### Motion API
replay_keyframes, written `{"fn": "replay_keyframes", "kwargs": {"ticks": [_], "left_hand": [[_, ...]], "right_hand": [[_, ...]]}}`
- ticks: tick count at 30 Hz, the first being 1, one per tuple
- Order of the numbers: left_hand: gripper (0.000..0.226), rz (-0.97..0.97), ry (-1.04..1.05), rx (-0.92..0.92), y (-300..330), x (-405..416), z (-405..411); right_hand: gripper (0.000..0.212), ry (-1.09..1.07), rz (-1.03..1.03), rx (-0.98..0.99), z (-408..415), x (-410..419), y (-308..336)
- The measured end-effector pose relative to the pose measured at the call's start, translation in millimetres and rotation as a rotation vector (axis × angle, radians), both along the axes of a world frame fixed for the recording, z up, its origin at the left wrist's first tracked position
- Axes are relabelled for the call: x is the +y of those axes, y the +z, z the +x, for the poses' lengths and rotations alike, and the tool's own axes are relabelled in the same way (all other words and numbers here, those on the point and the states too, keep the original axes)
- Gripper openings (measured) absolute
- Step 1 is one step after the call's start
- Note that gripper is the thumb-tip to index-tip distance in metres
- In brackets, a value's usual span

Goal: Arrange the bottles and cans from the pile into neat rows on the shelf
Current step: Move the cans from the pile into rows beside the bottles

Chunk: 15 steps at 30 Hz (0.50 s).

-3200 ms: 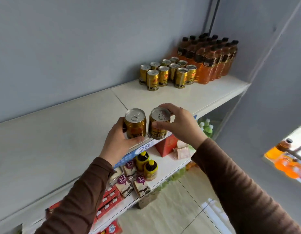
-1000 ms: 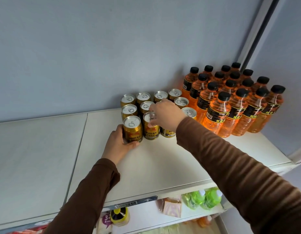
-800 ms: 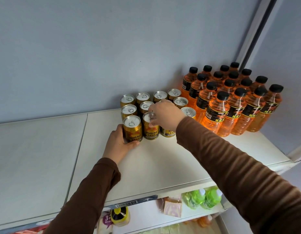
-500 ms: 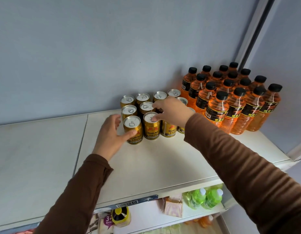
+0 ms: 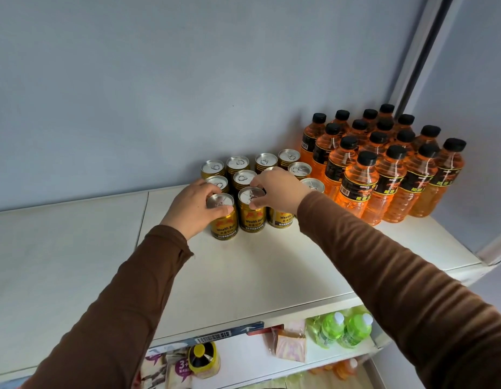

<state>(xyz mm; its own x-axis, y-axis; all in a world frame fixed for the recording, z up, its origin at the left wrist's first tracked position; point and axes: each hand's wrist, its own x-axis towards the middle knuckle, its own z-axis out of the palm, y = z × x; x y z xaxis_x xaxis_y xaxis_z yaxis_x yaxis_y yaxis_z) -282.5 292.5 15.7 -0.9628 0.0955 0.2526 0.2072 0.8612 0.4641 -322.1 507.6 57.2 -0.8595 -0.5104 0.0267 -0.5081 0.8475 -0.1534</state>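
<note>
While the front-left gold can (image 5: 223, 217), a smooth metal cylinder with a silver pull-tab lid, stands on the white shelf (image 5: 243, 273), the left hand (image 5: 194, 209) curls round its top; the right hand (image 5: 277, 190) pinches the neighbouring can (image 5: 251, 211), hiding cans behind. Ribbed orange bottles (image 5: 384, 169) stand right.

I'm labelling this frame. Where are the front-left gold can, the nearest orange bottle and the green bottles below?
front-left gold can (image 5: 224, 226): head view, on its label.
nearest orange bottle (image 5: 358, 189): head view, on its label.
green bottles (image 5: 342, 329): head view, between shoulders, lower shelf.
</note>
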Motion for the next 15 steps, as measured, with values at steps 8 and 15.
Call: {"fn": "replay_keyframes", "kwargs": {"ticks": [8, 15], "left_hand": [[0.064, -0.068, -0.004, -0.026, 8.5, 3.9, -1.0], [0.053, -0.063, -0.209, 0.09, 28.2, 58.8, -24.0]], "right_hand": [[0.048, 0.003, -0.154, -0.158, -0.8, 16.9, 13.7], [0.04, -0.144, 0.19, 0.136, -16.3, 82.2, 41.0]]}}
